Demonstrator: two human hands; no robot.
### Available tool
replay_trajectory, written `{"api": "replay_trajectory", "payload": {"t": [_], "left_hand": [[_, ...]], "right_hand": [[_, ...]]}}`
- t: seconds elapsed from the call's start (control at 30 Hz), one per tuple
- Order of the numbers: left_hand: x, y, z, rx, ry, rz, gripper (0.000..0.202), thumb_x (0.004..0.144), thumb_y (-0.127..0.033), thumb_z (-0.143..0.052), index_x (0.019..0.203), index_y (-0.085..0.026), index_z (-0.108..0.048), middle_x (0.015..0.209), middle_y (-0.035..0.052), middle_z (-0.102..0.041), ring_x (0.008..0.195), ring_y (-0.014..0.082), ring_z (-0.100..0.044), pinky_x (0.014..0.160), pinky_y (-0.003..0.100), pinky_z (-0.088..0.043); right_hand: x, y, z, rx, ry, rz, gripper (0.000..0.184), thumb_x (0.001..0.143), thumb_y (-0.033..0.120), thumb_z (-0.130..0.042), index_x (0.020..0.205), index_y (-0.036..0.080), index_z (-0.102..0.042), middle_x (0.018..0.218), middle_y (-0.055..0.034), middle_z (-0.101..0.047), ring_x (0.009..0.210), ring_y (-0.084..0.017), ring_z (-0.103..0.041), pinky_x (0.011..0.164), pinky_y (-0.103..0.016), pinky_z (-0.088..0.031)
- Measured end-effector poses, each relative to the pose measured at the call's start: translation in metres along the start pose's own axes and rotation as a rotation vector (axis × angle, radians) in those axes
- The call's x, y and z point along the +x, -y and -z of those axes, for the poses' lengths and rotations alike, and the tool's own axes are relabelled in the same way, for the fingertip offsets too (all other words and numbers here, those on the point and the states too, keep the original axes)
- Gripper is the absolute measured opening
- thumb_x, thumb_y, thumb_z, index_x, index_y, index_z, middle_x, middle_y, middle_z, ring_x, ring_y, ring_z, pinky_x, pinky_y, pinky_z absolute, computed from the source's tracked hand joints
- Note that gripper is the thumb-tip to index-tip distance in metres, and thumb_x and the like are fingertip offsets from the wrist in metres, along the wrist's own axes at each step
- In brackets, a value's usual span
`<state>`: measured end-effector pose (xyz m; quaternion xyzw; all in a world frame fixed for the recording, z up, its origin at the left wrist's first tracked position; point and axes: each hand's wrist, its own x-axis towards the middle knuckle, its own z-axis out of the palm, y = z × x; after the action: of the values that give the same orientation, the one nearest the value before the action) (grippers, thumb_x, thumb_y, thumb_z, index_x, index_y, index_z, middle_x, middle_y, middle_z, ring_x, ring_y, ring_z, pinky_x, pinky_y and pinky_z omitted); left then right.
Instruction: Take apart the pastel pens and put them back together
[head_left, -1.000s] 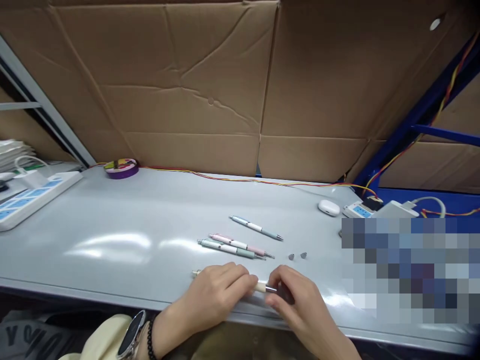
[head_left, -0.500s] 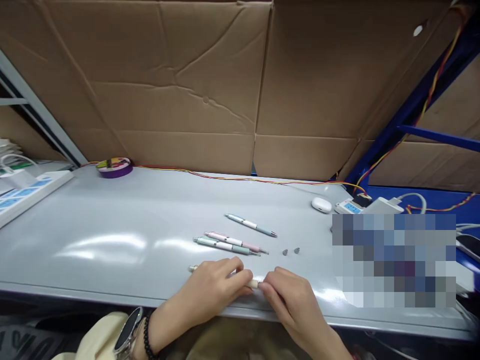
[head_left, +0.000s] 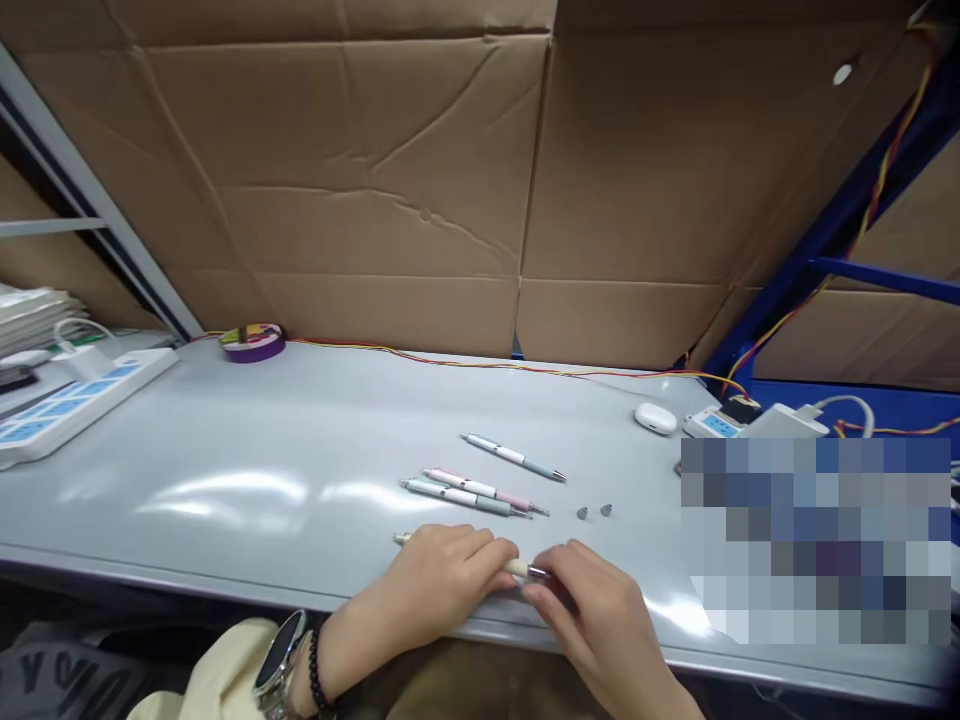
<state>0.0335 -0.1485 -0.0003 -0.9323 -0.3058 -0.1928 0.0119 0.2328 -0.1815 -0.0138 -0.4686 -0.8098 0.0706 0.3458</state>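
Observation:
My left hand (head_left: 442, 585) is closed round the barrel of a cream pen (head_left: 517, 568) that lies along the near edge of the grey table (head_left: 247, 450). My right hand (head_left: 592, 605) pinches the pen's metal tip end. Just beyond my hands lie three more pens: a green one (head_left: 461, 497), a pink one (head_left: 480, 489) and a blue one (head_left: 514, 456). Two small grey pen tips (head_left: 593, 511) sit on the table to the right of them.
A white power strip (head_left: 67, 405) lies at the far left, a purple tape roll (head_left: 255, 341) at the back. A white earbud case (head_left: 655, 417) and another power strip (head_left: 720, 425) sit at the right. Red-yellow wire (head_left: 480, 362) runs along the cardboard wall.
My hands stay on the cream pen. My right fingers have shifted slightly along its tip end, and a little of the metal tip shows again. The camera view has drifted a bit.

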Motion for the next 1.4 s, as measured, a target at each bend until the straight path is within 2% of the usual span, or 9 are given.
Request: {"api": "replay_trajectory", "payload": {"t": [0.1,0.23,0.33,0.53,0.8,0.9,1.0,1.2,1.4], "left_hand": [[-0.001,-0.001,0.000,0.030,0.032,0.010,0.020,0.099,-0.026,-0.036,0.097,-0.023,-0.056,0.068,-0.0033,-0.058,0.057,0.0135,-0.055,0.049,0.024,-0.035],[-0.002,-0.001,-0.001,0.076,0.039,0.029,0.019,0.096,-0.020,-0.038,0.101,-0.025,-0.055,0.068,-0.0038,-0.055,0.053,0.0123,-0.050,0.045,0.023,-0.032],[-0.003,0.000,-0.001,0.080,0.018,0.026,0.022,0.097,-0.019,-0.034,0.105,-0.024,-0.055,0.069,-0.0030,-0.056,0.052,0.0131,-0.051,0.045,0.024,-0.033],[-0.005,0.004,-0.002,0.051,-0.002,-0.005,0.038,0.095,-0.011,-0.029,0.125,-0.030,-0.044,0.077,-0.0016,-0.059,0.057,0.0135,-0.052,0.048,0.023,-0.035],[-0.007,0.003,0.000,0.103,-0.008,-0.036,0.031,0.092,-0.008,-0.032,0.096,-0.026,-0.056,0.070,-0.0023,-0.053,0.050,0.0122,-0.043,0.044,0.022,-0.028],[-0.006,0.003,-0.002,0.102,-0.052,0.033,0.026,0.092,-0.009,-0.034,0.090,-0.023,-0.056,0.069,-0.0015,-0.053,0.051,0.0121,-0.044,0.046,0.021,-0.029],[-0.003,0.002,-0.002,0.076,-0.089,0.118,0.023,0.093,-0.011,-0.036,0.094,-0.020,-0.058,0.071,0.0001,-0.056,0.059,0.0146,-0.051,0.051,0.022,-0.037],[0.000,0.002,0.002,0.025,-0.053,0.217,0.027,0.092,-0.009,-0.039,0.108,-0.020,-0.058,0.088,0.0048,-0.061,0.081,0.0219,-0.055,0.070,0.033,-0.048],[0.001,0.005,-0.002,-0.028,-0.024,0.244,0.033,0.086,-0.003,-0.045,0.110,-0.022,-0.058,0.095,0.0057,-0.061,0.090,0.0235,-0.052,0.079,0.039,-0.049]], "right_hand": [[-0.004,-0.003,-0.002,-0.016,-0.020,0.006,0.032,0.096,0.026,-0.041,0.068,0.021,-0.057,0.057,0.0007,-0.054,0.051,-0.014,-0.053,0.046,-0.024,-0.041],[-0.005,-0.007,-0.001,0.142,-0.095,0.032,0.016,0.092,0.020,-0.049,0.091,0.021,-0.064,0.068,-0.0015,-0.063,0.060,-0.015,-0.060,0.053,-0.024,-0.049],[-0.003,-0.006,0.001,0.227,-0.130,0.047,0.021,0.090,0.014,-0.051,0.102,0.023,-0.064,0.077,-0.0014,-0.068,0.067,-0.015,-0.064,0.059,-0.023,-0.052],[-0.001,-0.002,0.002,0.309,-0.130,-0.114,0.012,0.089,0.019,-0.056,0.096,0.024,-0.064,0.087,-0.0004,-0.071,0.076,-0.015,-0.066,0.065,-0.022,-0.053],[-0.007,-0.003,0.006,0.352,-0.174,-0.229,0.014,0.091,0.029,-0.052,0.087,0.021,-0.063,0.074,-0.0012,-0.067,0.063,-0.015,-0.062,0.055,-0.021,-0.048],[-0.006,-0.010,0.013,0.218,-0.151,-0.210,0.034,0.094,0.034,-0.043,0.064,0.021,-0.052,0.056,0.0014,-0.053,0.051,-0.013,-0.051,0.048,-0.022,-0.041],[-0.003,-0.024,0.019,-0.067,-0.087,-0.259,0.042,0.094,0.041,-0.041,0.056,0.021,-0.040,0.050,0.0026,-0.043,0.045,-0.013,-0.043,0.046,-0.024,-0.034],[0.002,-0.043,0.024,-0.388,0.157,-0.489,0.041,0.092,0.048,-0.041,0.059,0.023,-0.041,0.051,0.0009,-0.056,0.046,-0.018,-0.053,0.043,-0.024,-0.028],[0.003,-0.042,0.023,-0.362,0.161,-0.520,0.043,0.090,0.052,-0.044,0.059,0.023,-0.037,0.049,0.0022,-0.054,0.048,-0.018,-0.052,0.045,-0.024,-0.027]]}}
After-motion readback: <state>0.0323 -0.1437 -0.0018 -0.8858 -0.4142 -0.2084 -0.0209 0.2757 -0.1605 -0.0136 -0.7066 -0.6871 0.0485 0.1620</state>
